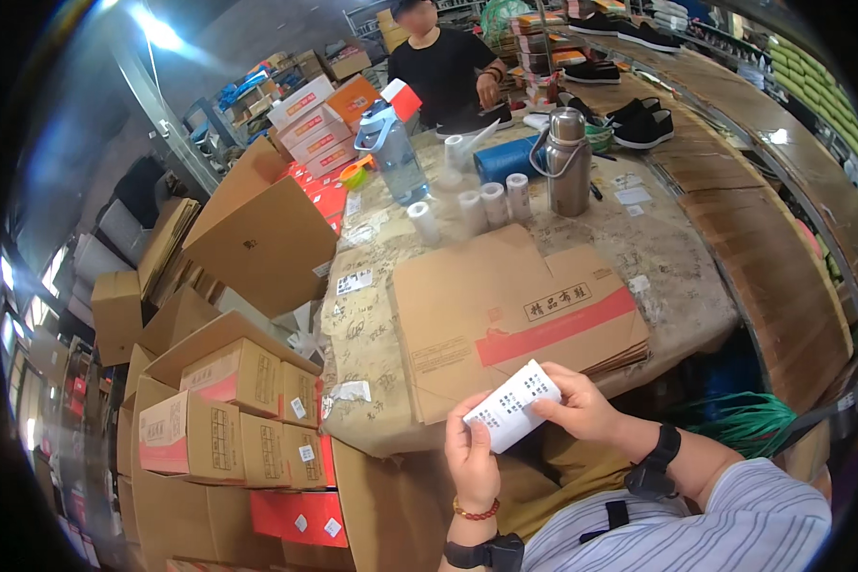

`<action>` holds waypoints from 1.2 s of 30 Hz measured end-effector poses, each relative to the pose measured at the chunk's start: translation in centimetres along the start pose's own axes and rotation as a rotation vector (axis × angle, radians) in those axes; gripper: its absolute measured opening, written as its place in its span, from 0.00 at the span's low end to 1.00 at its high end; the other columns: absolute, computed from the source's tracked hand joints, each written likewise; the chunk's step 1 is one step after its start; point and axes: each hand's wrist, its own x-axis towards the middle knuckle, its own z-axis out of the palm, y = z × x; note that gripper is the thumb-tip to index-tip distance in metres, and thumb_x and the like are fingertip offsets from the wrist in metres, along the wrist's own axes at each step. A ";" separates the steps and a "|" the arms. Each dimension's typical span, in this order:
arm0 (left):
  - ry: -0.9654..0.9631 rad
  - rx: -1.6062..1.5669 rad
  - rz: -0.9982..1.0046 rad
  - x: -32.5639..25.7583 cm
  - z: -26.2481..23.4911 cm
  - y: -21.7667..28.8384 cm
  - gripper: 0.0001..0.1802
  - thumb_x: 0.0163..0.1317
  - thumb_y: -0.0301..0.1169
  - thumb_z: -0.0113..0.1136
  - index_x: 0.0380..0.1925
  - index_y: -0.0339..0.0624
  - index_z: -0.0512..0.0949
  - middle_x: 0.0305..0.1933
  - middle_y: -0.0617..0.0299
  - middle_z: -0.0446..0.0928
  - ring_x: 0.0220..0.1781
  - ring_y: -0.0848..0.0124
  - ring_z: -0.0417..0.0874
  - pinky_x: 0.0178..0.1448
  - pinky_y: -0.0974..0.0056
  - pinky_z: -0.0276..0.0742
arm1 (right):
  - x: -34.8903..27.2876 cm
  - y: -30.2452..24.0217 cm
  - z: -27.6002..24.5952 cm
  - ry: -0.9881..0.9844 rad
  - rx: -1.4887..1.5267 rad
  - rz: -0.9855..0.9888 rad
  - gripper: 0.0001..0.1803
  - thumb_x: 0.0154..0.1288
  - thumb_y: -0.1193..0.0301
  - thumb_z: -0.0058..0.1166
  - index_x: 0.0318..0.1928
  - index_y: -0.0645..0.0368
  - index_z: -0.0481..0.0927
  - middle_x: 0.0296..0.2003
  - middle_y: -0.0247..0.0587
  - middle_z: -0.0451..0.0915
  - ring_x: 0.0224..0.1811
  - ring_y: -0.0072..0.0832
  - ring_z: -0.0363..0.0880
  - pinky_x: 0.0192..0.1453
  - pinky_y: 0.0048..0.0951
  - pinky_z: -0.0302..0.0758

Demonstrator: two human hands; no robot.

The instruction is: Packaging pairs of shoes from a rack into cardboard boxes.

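White printed label sheet sits near the tabletop's near edge, fingers of left hand and right hand pinched closed on opposite ends; could crease under uneven squeeze, or drop if grip slackens.

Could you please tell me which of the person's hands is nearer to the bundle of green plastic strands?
Right. The right hand is to the left of the green plastic strands; the left hand is farther left from them.
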 end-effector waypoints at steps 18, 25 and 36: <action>0.289 1.022 0.502 1.8 -3.6 1.5 0.12 0.38 0.20 0.71 0.24 0.38 0.78 0.29 0.58 0.77 0.33 0.66 0.78 0.39 0.64 0.74 | 1.5 1.1 0.7 -0.092 -0.289 -0.105 0.11 0.56 0.75 0.58 0.38 0.68 0.74 0.43 0.47 0.72 0.45 0.33 0.73 0.47 0.28 0.71; 0.327 0.584 0.517 3.3 -4.3 0.3 0.09 0.53 0.22 0.64 0.31 0.40 0.72 0.32 0.61 0.75 0.31 0.71 0.75 0.39 0.69 0.71 | 6.0 9.7 -3.9 0.432 0.104 0.066 0.11 0.67 0.70 0.49 0.48 0.61 0.73 0.43 0.32 0.77 0.41 0.22 0.75 0.46 0.26 0.74; 0.602 0.382 0.277 12.9 -23.5 5.1 0.19 0.64 0.21 0.48 0.55 0.41 0.68 0.50 0.65 0.70 0.42 0.77 0.71 0.40 0.73 0.68 | 5.2 13.8 -7.0 0.422 0.138 0.110 0.15 0.68 0.63 0.50 0.48 0.60 0.73 0.41 0.32 0.77 0.41 0.19 0.74 0.44 0.24 0.73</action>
